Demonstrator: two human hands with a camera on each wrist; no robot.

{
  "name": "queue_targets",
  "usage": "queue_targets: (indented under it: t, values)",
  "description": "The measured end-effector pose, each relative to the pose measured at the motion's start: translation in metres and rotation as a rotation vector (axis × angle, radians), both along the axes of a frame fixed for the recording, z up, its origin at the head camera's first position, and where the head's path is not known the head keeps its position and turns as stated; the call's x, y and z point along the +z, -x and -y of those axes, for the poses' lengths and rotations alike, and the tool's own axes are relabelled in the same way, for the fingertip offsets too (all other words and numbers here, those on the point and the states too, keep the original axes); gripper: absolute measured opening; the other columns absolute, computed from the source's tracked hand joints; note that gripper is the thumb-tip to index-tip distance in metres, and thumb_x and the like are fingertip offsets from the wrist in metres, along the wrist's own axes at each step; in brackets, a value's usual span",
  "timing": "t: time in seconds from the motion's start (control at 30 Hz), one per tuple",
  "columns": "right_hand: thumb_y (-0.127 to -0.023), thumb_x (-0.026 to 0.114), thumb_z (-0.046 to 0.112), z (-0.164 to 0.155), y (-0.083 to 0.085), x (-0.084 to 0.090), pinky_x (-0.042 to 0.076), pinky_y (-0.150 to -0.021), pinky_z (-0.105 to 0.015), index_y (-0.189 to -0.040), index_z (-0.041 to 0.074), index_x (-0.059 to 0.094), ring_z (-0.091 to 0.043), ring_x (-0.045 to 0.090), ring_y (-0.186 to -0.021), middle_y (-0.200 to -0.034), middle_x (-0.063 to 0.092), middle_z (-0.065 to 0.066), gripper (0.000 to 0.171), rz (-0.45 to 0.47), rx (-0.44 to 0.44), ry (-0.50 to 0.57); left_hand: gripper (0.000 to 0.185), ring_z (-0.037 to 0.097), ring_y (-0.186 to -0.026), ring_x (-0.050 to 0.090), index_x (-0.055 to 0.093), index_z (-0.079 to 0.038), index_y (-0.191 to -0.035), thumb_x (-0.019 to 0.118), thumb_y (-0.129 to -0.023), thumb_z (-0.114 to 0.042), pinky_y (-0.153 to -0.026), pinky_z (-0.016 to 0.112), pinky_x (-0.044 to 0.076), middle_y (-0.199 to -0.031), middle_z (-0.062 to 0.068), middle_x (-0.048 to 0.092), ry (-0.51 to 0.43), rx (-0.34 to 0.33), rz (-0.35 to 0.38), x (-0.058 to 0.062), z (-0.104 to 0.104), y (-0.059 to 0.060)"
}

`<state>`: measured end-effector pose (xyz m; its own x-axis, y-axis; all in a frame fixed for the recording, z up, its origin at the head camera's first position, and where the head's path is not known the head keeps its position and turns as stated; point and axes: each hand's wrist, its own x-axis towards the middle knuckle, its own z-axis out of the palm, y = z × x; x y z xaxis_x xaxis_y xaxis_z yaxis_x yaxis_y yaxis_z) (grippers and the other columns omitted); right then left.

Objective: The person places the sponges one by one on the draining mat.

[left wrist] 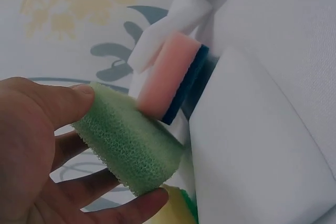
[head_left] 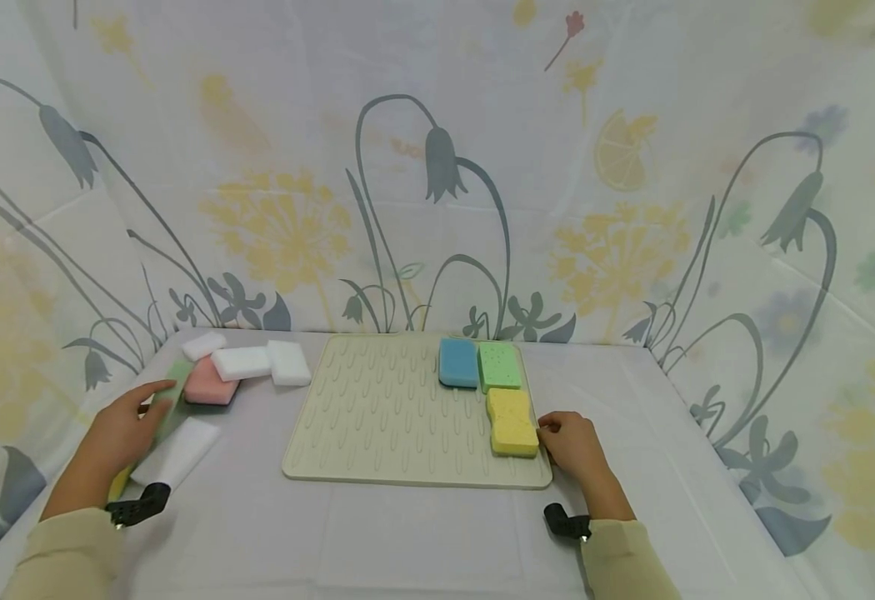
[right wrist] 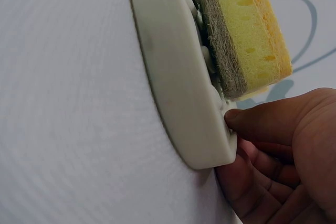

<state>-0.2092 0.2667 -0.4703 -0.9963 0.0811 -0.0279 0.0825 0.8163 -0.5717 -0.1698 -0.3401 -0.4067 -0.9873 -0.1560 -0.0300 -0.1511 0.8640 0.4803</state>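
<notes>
A green sponge [left wrist: 128, 148] is pinched by the left hand [head_left: 118, 433] left of the drying mat [head_left: 377, 417], whose right edge is touched by the loosely curled right hand [head_left: 574, 444], so the mat could be nudged, shifting the yellow sponge [head_left: 512, 423].

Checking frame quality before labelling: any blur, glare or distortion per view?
Head view: soft even light, no glare, faint shadows; wide-angle lens bends the backdrop edges. Left wrist view: green sponge texture sharp, left hand slightly soft, dim overall. Right wrist view: yellow sponge and drying mat rim fairly sharp, right hand close and softer; tablecloth evenly lit.
</notes>
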Motion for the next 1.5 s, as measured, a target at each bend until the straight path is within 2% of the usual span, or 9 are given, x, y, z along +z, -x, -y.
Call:
queue_targets:
  t: [0.27, 0.6, 0.93, 1.3, 1.5]
  values:
    - [-0.09, 0.06, 0.018, 0.0, 0.0, 0.001, 0.051, -0.063, -0.031, -0.11, 0.0, 0.07, -0.017, 0.061, -0.075, -0.093, 0.071, -0.009, 0.029, 0.016, -0.005, 0.015, 0.054, 0.059, -0.117, 0.042, 0.037, 0.0, -0.145, 0.036, -0.103, -0.035, -0.086, 0.067, 0.041, -0.138, 0.041, 0.037, 0.022, 0.004, -0.095, 0.002, 0.0, -0.001]
    - [-0.089, 0.059, 0.016, 0.0, 0.0, 0.001, 0.049, -0.06, -0.028, -0.11, -0.001, 0.07, -0.016, 0.061, -0.073, -0.092, 0.071, -0.009, 0.029, 0.027, -0.005, 0.034, 0.047, 0.06, -0.121, 0.038, 0.042, 0.002, -0.141, 0.045, -0.101, -0.024, -0.091, 0.07, 0.035, -0.137, 0.04, 0.039, 0.059, -0.024, -0.183, 0.015, -0.013, -0.006]
    - [-0.09, 0.058, 0.016, 0.0, -0.001, 0.001, 0.049, -0.058, -0.027, -0.111, -0.001, 0.069, -0.016, 0.061, -0.072, -0.092, 0.071, -0.009, 0.029, 0.018, -0.002, 0.044, 0.044, 0.058, -0.124, 0.038, 0.047, 0.0, -0.137, 0.052, -0.098, -0.018, -0.095, 0.069, 0.034, -0.138, 0.036, 0.042, 0.062, -0.009, -0.231, 0.023, -0.029, -0.009]
    - [-0.09, 0.058, 0.016, 0.0, 0.0, 0.0, 0.05, -0.062, -0.029, -0.11, 0.0, 0.07, -0.017, 0.061, -0.076, -0.093, 0.071, -0.009, 0.029, 0.009, 0.001, 0.026, 0.036, 0.055, -0.12, 0.045, 0.056, 0.0, -0.127, 0.057, -0.092, -0.009, -0.092, 0.064, 0.038, -0.132, 0.032, 0.051, 0.059, -0.081, -0.353, 0.026, -0.045, -0.01]
    - [-0.089, 0.058, 0.016, 0.0, 0.0, 0.0, 0.049, -0.059, -0.028, -0.11, 0.0, 0.07, -0.016, 0.061, -0.072, -0.093, 0.071, -0.009, 0.029, 0.015, -0.002, 0.038, 0.039, 0.054, -0.121, 0.044, 0.054, 0.002, -0.131, 0.05, -0.094, -0.009, -0.093, 0.064, 0.038, -0.134, 0.032, 0.049, 0.072, -0.093, -0.346, 0.027, -0.055, -0.009]
